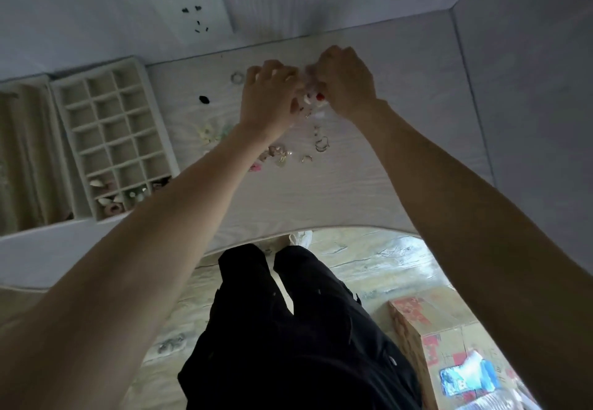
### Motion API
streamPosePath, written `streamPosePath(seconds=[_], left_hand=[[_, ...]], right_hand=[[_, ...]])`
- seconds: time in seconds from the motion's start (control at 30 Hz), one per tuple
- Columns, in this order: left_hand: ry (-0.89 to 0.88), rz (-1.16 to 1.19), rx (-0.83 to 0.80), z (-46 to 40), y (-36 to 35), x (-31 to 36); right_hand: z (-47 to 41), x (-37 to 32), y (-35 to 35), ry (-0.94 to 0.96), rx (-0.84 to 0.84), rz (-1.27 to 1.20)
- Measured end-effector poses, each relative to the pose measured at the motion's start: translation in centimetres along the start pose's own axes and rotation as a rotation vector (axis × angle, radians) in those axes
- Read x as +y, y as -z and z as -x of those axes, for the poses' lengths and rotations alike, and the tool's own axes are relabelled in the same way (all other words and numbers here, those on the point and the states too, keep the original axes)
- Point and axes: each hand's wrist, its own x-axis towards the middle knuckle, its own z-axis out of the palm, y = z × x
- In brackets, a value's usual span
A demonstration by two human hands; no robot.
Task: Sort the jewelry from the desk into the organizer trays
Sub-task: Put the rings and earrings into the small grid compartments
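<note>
— Pale jewelry cluster?
— Blurred, pinched between left hand and right hand. Rings lie below them; the organizer tray sits left.

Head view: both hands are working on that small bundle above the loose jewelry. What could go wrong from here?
1. The left hand and right hand pinch a small bundle above the desk; if it comes apart, pieces may drop and scatter.
2. The forearms cross over the loose rings and pink pieces; pulling back could sweep them off the near edge.
3. The compartment tray sits far left, so carried pieces could slip on the way.
</note>
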Motion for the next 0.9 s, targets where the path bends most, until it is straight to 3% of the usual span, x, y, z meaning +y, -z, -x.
streamPosePath(seconds=[0.2,0.3,0.37,0.5,0.63,0.73,0.8,0.9], left_hand=[[0.088,0.169,0.074,1.2,0.2,-0.2],[0.244,0.621,0.099,2.2,1.5,0.2],[0.266,0.802,0.114,3.1,2.9,0.4],[0.329,0.956,0.11,7.1,5.2,-0.8],[0.43,1.289,0.042,12.6,6.6,-2.9],[0.478,1.299,0.109,16.9,7.0,-5.4],[0.532,1.264,0.149,19.5,7.0,-6.9],[0.566,1.099,0.222,22.7,7.3,-9.9]], right_hand=[[1.6,-0.7,-0.1,0.052,0.114,-0.053],[3.8,-2.6,0.5,0.051,0.231,-0.205],[5.4,-4.1,0.8,0.014,0.255,-0.31],[8.2,-8.4,1.5,-0.124,0.322,-0.838],[10.1,-13.0,1.5,-0.196,0.158,-1.204],[11.0,-17.4,0.3,-0.2,0.005,-1.324],[11.4,-20.0,-0.6,-0.203,-0.005,-1.309],[11.3,-23.8,-2.0,-0.054,0.087,-1.014]])
